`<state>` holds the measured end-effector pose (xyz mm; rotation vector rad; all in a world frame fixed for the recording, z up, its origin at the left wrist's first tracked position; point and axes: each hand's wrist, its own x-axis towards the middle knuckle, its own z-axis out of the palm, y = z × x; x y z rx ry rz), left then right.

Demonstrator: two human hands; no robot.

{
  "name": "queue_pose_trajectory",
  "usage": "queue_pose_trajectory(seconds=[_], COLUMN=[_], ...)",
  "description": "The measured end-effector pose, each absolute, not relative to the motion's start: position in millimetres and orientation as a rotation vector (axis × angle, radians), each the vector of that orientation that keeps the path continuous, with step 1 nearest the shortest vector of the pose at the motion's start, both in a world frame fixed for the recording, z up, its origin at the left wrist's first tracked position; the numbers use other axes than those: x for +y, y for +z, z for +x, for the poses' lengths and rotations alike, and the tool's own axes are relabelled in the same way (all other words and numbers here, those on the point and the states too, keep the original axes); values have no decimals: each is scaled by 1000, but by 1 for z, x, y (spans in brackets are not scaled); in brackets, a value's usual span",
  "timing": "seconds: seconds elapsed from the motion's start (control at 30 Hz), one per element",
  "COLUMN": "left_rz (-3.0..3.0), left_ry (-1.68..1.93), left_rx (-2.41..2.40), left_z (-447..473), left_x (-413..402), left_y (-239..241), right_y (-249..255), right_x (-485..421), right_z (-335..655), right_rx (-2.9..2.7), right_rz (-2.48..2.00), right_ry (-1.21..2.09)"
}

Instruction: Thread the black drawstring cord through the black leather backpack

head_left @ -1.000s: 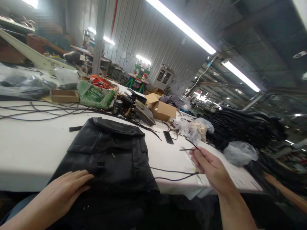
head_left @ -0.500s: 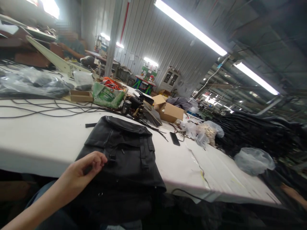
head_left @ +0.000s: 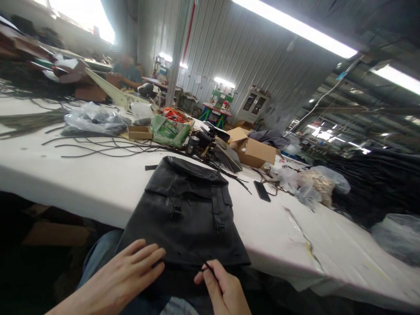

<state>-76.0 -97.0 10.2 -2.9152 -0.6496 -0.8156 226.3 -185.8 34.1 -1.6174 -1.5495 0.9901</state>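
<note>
A black leather bag (head_left: pixel 188 210) lies flat on the white table (head_left: pixel 98 183), its near end hanging over the edge toward me. My left hand (head_left: pixel 131 273) rests open on the bag's near edge, fingers spread flat. My right hand (head_left: pixel 221 288) is just beside it, pinching the tip of a thin black cord (head_left: pixel 207 266) between thumb and fingers at the bag's lower hem.
Loose black cords (head_left: pixel 98 146) trail over the table's left. Behind the bag stand a green bag of parts (head_left: pixel 170 129), a cardboard box (head_left: pixel 254 151), a black phone (head_left: pixel 261 190) and plastic bags (head_left: pixel 308 183). A person (head_left: pixel 126 72) sits far back left.
The view swung left. My right hand, out of sight half a second ago, is back at the bag's near hem pinching a cord. My left hand flattened on the bag's edge.
</note>
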Motion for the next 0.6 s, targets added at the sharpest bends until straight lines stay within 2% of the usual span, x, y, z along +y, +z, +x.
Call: queue_pose_trajectory(seconds=[0.13,0.3,0.43,0.6], left_rz=[-2983,-2783,-2707,-2970], left_ry=[-946,-909,-774,-422], left_rx=[-769,-961,-1164,-960], left_z=[-82,-64,-45,-40], left_x=[-80,-55,-52,-73], left_y=[-5,13,22,-8], right_y=[34,34,25,20], right_x=[-168,-152,-132,-121], right_z=[231,230,227,227], right_rx=[-1647,-1616,-1469,-1386], right_rz=[-1608,-1582,-1661,-1660], right_ry=[972,958,803,799])
